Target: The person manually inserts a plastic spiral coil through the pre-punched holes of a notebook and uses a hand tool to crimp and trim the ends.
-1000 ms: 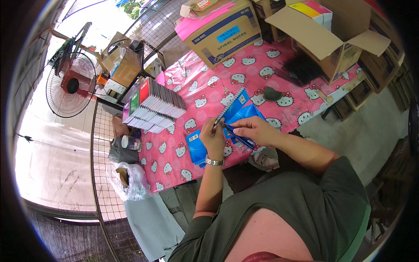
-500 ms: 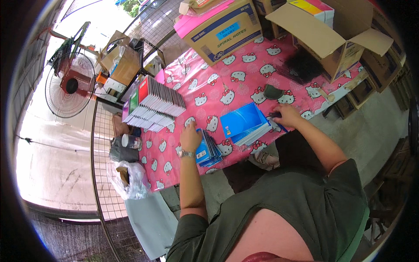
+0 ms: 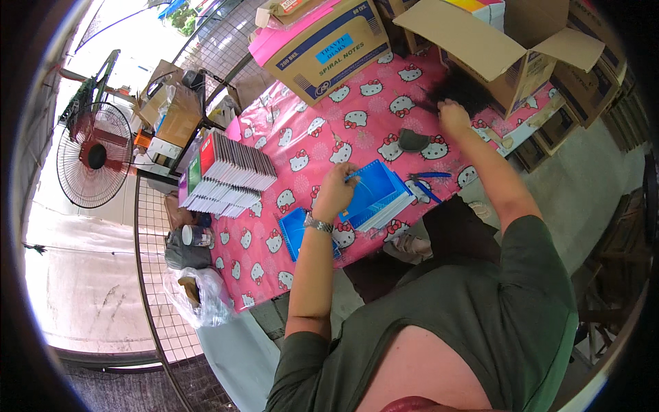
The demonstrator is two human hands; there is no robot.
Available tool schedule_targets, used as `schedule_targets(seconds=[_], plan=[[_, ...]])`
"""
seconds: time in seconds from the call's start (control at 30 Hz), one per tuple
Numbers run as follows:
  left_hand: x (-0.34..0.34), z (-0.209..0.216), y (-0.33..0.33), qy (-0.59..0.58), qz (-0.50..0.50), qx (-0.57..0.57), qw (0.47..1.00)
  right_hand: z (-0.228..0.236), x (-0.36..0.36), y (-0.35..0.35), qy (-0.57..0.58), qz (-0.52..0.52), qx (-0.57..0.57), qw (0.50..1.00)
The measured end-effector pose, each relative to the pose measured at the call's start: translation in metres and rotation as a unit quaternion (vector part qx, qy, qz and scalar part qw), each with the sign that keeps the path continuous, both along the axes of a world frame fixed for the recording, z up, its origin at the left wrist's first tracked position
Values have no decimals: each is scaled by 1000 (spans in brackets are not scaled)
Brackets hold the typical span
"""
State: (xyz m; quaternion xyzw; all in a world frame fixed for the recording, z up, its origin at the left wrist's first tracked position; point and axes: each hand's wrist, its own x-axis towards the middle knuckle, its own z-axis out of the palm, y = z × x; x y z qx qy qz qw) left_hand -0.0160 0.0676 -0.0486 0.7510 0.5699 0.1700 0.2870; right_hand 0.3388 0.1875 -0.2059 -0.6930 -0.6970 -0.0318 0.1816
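- And here's the table (image 3: pixel 526 130), dressed in a pink tablecloth (image 3: pixel 371 142) of white cartoon cats!
- Six o'clock from its middle: a stack of blue spiral notebooks (image 3: pixel 377 192).
- Over at seven to eight, a smaller blue pile (image 3: pixel 294 230).
- Nine o'clock: packed rows of notebooks (image 3: pixel 237 165), red, green and purple covers showing.
- Up at eleven, a cardboard carton (image 3: pixel 326 60).
- Two o'clock: an open carton (image 3: pixel 480 58), a blurred black bundle (image 3: pixel 458 88) just beside it.
- Near three, a dark half-round piece (image 3: pixel 414 141).
- Four: blue-handled pliers (image 3: pixel 431 175), handles spread!
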Motion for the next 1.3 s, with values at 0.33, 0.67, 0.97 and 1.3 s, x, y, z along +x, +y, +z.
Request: schedule_targets(seconds=[0.33, 0.67, 0.97, 1.3], plan=[[-2, 97, -25, 19, -208, 316, 926, 147, -73, -71, 634, 214, -228, 707], [-8, 100, -39, -56, -153, 0, 987, 150, -126, -143, 590, 273, -96, 754], [48, 26, -71, 160, -12, 314, 936, 150, -138, -207, 503, 251, -30, 826], [31, 30, -55, 113, -105, 307, 939, 162, -97, -151, 379, 371, -16, 848]])
